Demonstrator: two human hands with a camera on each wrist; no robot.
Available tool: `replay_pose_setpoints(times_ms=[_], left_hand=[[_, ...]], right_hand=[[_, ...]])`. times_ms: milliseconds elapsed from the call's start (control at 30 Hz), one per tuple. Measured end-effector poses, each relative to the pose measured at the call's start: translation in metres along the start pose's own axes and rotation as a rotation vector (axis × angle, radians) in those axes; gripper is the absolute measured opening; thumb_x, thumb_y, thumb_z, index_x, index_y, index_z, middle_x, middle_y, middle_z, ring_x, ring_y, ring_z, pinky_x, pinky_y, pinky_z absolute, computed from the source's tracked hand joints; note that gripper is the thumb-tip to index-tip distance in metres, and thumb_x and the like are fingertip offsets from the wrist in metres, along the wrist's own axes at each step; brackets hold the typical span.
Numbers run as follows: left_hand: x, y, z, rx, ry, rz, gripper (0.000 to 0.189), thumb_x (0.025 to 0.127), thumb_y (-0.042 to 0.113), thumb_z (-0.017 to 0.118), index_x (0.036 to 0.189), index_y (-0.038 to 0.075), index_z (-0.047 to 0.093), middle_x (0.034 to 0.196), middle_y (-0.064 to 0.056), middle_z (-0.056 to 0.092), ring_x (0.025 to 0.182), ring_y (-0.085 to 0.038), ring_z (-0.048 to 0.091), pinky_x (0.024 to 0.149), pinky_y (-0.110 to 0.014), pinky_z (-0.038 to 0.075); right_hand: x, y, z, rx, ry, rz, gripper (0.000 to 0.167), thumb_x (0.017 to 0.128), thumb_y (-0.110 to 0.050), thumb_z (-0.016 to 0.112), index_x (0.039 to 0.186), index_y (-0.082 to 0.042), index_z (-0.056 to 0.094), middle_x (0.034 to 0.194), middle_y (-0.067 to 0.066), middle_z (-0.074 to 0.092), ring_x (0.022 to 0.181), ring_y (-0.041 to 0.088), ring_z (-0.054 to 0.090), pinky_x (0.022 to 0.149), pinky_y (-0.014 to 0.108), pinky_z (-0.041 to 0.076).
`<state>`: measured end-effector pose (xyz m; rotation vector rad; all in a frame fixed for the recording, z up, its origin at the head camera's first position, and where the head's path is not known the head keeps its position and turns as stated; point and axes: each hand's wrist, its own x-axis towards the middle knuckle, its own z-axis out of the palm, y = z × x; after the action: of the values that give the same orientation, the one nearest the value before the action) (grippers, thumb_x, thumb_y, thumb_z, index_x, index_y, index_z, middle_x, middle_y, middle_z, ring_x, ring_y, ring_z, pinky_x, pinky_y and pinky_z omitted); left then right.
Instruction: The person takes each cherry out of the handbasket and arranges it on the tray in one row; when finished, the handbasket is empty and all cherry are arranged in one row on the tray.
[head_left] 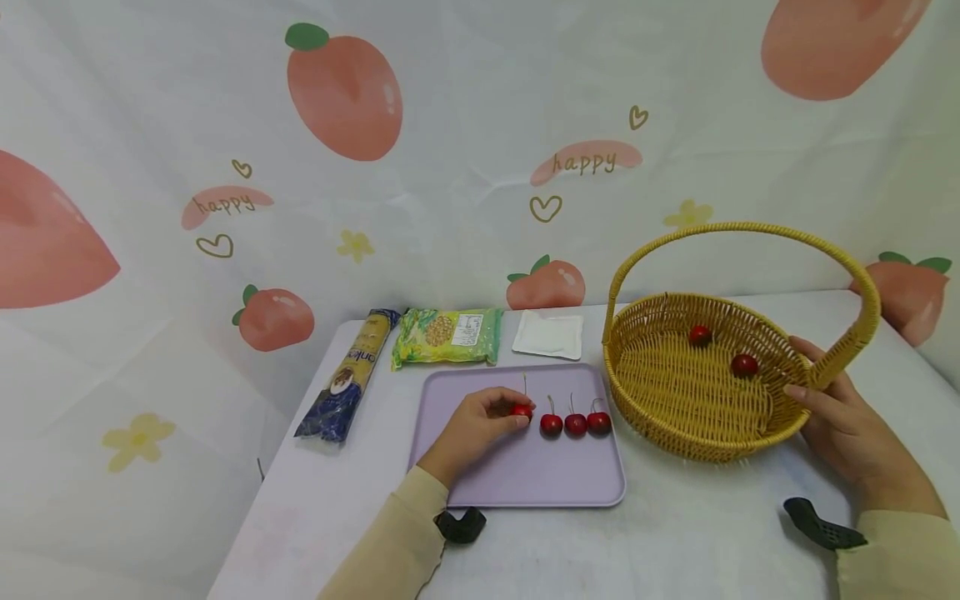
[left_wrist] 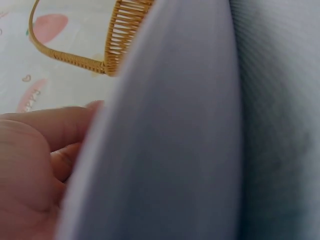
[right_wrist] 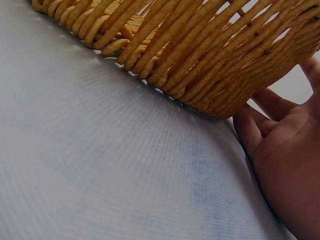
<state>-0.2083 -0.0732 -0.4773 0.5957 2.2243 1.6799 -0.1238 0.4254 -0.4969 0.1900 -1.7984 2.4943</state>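
My left hand pinches a red cherry with its stem upright, over the lilac tray. Three more cherries stand in a row on the tray's right side, stems up. To the right, my right hand holds the rim of a yellow wicker basket, thumb over the edge and fingers outside. Two cherries lie inside it. The right wrist view shows the basket's woven side against that hand's fingers. In the left wrist view the tray's edge hides the fingertips and cherry.
Behind the tray lie a green and yellow packet and a flat white packet. A long blue and gold packet lies to the left. The basket's tall arched handle rises above its bowl. A printed cloth hangs behind the table.
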Motion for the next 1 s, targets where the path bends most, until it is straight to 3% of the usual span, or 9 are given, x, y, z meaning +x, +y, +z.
replay_pose_setpoints(times_ms=[267, 500, 700, 1000], left_hand=[[0.0016, -0.0012, 0.0007, 0.130, -0.006, -0.030, 0.022, 0.097, 0.013, 0.085, 0.119, 0.013, 0.083, 0.112, 0.004, 0.075, 0.100, -0.016, 0.068, 0.090, -0.030, 0.056], [0.0013, -0.0028, -0.0002, 0.214, 0.043, 0.019, 0.026, 0.092, 0.011, 0.089, 0.117, 0.010, 0.082, 0.109, 0.004, 0.072, 0.096, -0.015, 0.065, 0.084, -0.031, 0.054], [0.0007, -0.0012, -0.0003, 0.224, 0.034, -0.003, 0.028, 0.092, 0.014, 0.091, 0.118, 0.012, 0.082, 0.103, 0.006, 0.073, 0.091, -0.015, 0.065, 0.079, -0.030, 0.054], [-0.0003, 0.0015, 0.0019, 0.226, 0.009, -0.037, 0.028, 0.093, 0.020, 0.090, 0.119, 0.014, 0.082, 0.103, 0.007, 0.074, 0.093, -0.016, 0.064, 0.080, -0.032, 0.053]], right_hand=[[0.0000, -0.0021, 0.0015, 0.021, 0.015, -0.010, 0.071, 0.114, 0.003, 0.041, 0.174, -0.031, 0.024, 0.165, -0.013, 0.031, 0.144, 0.005, 0.032, 0.117, 0.019, 0.014], [0.0002, -0.0022, 0.0017, 0.020, 0.007, 0.001, 0.072, 0.114, 0.002, 0.040, 0.175, -0.031, 0.022, 0.165, -0.013, 0.029, 0.144, 0.004, 0.030, 0.118, 0.020, 0.012], [0.0018, -0.0021, 0.0007, -0.017, 0.000, -0.014, 0.070, 0.115, 0.001, 0.040, 0.175, -0.030, 0.023, 0.164, -0.010, 0.028, 0.143, 0.007, 0.029, 0.111, 0.019, 0.022], [0.0002, -0.0014, 0.0018, 0.016, 0.006, -0.012, 0.070, 0.114, 0.003, 0.040, 0.174, -0.030, 0.025, 0.163, -0.011, 0.030, 0.142, 0.005, 0.032, 0.113, 0.019, 0.020]])
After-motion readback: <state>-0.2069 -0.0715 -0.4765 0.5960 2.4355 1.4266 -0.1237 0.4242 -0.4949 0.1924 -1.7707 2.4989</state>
